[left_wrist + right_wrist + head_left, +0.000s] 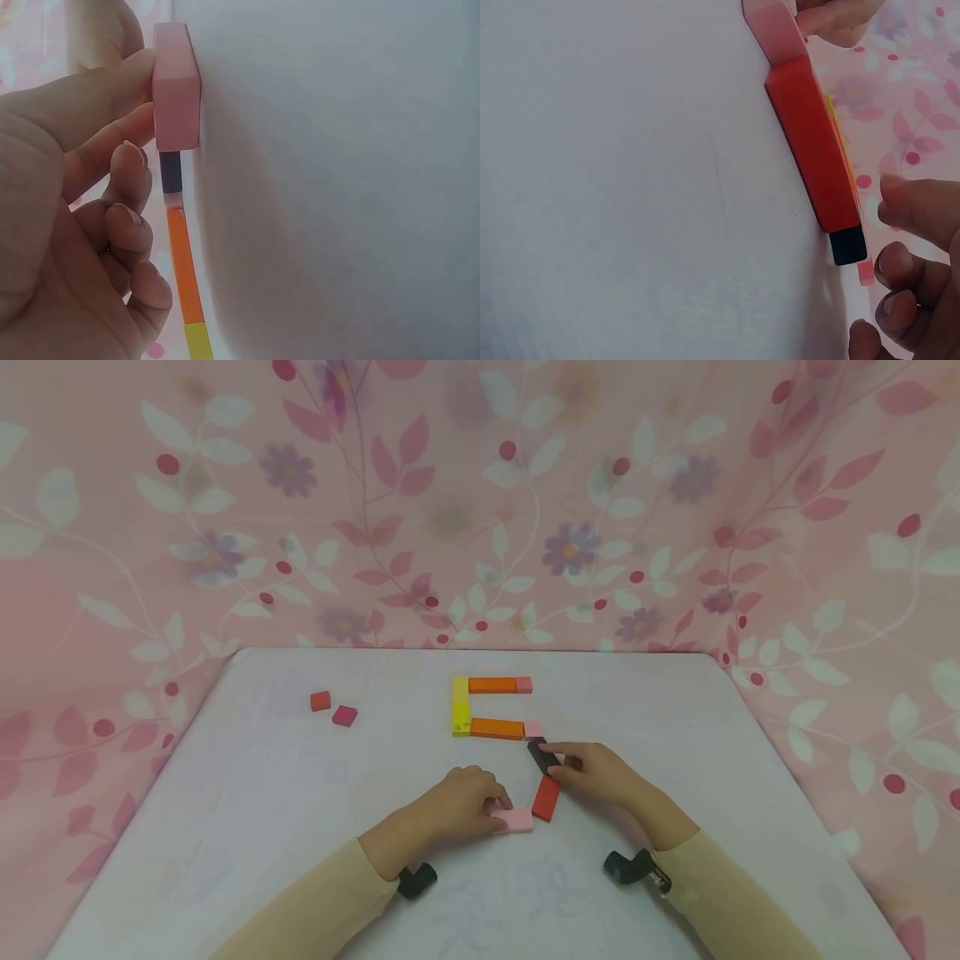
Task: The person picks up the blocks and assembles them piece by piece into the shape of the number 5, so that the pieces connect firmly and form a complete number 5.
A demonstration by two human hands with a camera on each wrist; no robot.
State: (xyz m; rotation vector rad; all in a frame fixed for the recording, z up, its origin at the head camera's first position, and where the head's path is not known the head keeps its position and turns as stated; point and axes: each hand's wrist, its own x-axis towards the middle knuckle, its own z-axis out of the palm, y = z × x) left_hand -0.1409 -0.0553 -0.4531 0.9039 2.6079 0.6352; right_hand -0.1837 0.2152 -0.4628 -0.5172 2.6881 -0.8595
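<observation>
My left hand (461,802) holds the left end of a pink block (514,819) between thumb and forefinger, its other fingers curled beside it. In the left wrist view, two fingertips disappear behind the upper edge of that block (176,90). A red block (546,798) slants away from the pink block's right end. Beyond it lies a black block (542,757), in line with the red one. Over the black block is my right hand (600,770), thumb and forefinger spread. The right wrist view shows its fingertips slightly apart from the black block (848,246).
Past the black block, yellow blocks (461,707), two orange blocks (497,728) and small pink blocks (532,728) form an angular line on the white table (247,827). Two small reddish blocks (320,700) lie at the far left. A floral cloth (450,527) hangs behind.
</observation>
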